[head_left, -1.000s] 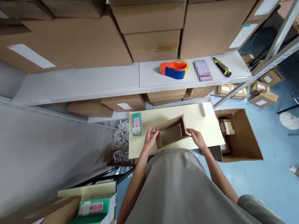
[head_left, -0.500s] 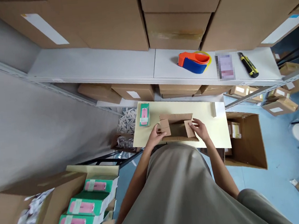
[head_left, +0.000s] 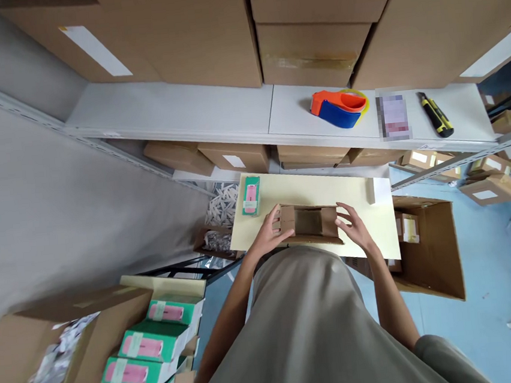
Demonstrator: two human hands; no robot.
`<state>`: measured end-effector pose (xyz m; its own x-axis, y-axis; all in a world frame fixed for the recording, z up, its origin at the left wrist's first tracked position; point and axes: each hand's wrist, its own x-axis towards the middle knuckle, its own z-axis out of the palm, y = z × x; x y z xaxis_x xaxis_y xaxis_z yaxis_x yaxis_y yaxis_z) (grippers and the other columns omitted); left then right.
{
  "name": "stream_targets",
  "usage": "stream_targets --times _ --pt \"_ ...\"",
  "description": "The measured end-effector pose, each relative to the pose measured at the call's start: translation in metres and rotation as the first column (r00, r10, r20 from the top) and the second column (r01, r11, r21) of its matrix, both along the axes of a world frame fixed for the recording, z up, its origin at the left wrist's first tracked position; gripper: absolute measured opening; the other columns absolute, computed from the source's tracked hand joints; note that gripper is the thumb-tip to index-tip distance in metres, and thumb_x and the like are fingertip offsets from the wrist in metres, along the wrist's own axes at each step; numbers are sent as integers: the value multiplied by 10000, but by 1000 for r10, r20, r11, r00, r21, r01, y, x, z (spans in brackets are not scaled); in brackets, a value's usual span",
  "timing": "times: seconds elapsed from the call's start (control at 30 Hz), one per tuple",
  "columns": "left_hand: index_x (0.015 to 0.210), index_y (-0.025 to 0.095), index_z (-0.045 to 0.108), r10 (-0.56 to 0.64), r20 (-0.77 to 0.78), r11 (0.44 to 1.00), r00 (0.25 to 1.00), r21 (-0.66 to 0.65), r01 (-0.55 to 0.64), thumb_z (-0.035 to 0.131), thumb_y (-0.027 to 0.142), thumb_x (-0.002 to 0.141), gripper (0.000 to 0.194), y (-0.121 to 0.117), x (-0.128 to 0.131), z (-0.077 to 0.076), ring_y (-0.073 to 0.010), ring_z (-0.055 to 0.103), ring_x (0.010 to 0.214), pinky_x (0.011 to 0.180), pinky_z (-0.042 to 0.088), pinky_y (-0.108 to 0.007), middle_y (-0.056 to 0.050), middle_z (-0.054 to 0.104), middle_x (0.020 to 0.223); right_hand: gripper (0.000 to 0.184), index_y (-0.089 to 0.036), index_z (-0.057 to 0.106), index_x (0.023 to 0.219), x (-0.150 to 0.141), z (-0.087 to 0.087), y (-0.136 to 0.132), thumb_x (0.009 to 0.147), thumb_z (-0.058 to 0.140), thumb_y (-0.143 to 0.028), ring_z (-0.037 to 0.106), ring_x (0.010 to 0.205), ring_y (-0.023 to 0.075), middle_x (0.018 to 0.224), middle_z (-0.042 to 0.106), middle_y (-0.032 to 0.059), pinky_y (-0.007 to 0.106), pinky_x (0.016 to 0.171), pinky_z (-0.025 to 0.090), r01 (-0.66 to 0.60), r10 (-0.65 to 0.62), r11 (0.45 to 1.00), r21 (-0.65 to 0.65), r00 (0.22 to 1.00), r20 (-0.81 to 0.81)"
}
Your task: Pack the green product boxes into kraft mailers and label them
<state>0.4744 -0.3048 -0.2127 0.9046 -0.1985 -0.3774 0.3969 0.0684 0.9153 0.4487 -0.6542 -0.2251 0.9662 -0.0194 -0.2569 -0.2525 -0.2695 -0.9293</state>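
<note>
A small brown cardboard box (head_left: 310, 241) lies on the table before me with its top open. Its two end flaps are folded inward and the long flaps stand along the sides; between them the inside shows dark. My left hand (head_left: 269, 233) grips the box's left end, thumb along the near side and fingers toward the far side. At the right end my right hand (head_left: 353, 228) holds the box between thumb and fingers. Behind my left hand a green box with a pink picture (head_left: 250, 197) lies on the pale yellow table (head_left: 313, 185).
A white block-like object (head_left: 379, 190) stands at the table's right end. On the shelf (head_left: 175, 106) above are an orange-and-blue tape dispenser (head_left: 340, 108) and a yellow-and-black box cutter (head_left: 435, 115). Several green boxes (head_left: 141, 346) are stacked lower left. A large open carton (head_left: 437, 252) stands at right.
Both end flaps have gone down into the box opening. My hands have shifted from the flaps to the outer ends of the box, the right one outward. The view has shifted slightly.
</note>
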Motion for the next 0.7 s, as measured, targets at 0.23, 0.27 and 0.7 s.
stream_targets --times 0.23,0.27,0.7 --pt "1545 296 566 -220 27 970 975 109 216 1151 282 462 1231 10 -13 1 -448 480 1601 1243 531 -581 -187 461 1726 1061 -345 562 1527 -23 -9 -9 641 1048 -667 405 1678 419 1860 282 150 627 1314 466 -172 175 982 79 984 -32" --pt "1515 285 574 -245 34 960 969 144 238 1143 325 495 1170 11 -14 -2 -437 498 1590 1245 533 -590 -182 484 1701 1073 -333 569 1519 -26 -10 -9 625 1055 -671 375 1694 419 1864 269 152 628 1327 449 -183 186 981 62 982 -43" --pt "1234 228 695 -137 222 853 965 522 0 817 308 949 321 -3 11 -54 -236 786 988 962 662 -411 -95 774 1241 540 -263 824 1127 -20 -32 -9 926 780 -763 532 1584 403 1546 650 162 549 1127 641 -55 55 998 7 998 1"
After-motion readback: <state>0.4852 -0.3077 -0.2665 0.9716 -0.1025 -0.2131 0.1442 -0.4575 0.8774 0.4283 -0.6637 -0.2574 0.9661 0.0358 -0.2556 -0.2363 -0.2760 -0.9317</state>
